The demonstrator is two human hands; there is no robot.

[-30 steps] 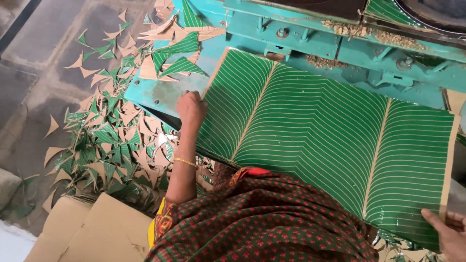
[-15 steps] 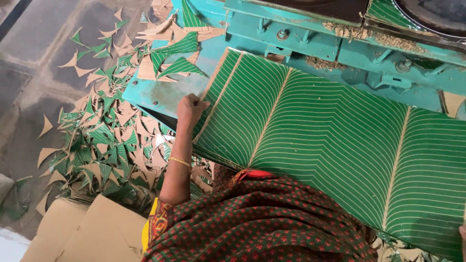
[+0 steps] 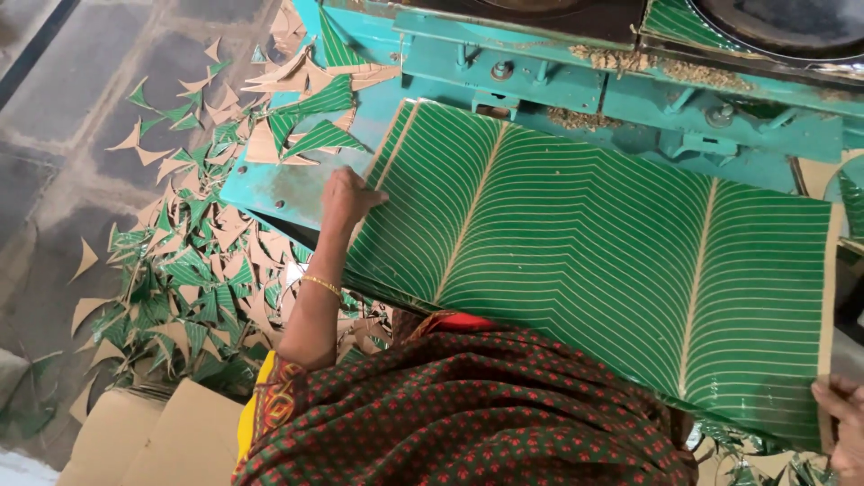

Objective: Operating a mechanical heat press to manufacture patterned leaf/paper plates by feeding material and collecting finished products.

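Observation:
A large green sheet (image 3: pixel 585 261) printed with pale leaf-vein lines lies across a teal machine bed (image 3: pixel 288 193). My left hand (image 3: pixel 349 200) grips the sheet's left edge, fingers on top of it. My right hand (image 3: pixel 841 423) shows only partly at the bottom right and pinches the sheet's near right corner. My lap, in red and green patterned cloth (image 3: pixel 468 414), covers the sheet's near edge.
The teal machine frame (image 3: pixel 576 81) with bolts and sawdust runs along the far side, with a dark round part (image 3: pixel 783 22) at the top right. Several green and brown triangular offcuts (image 3: pixel 189 279) litter the floor at left. Flat cardboard (image 3: pixel 153 436) lies at the bottom left.
The sheet shifted right and then back left. My right hand left the view half a second ago and is back at the sheet's corner. My left hand stayed on the left edge.

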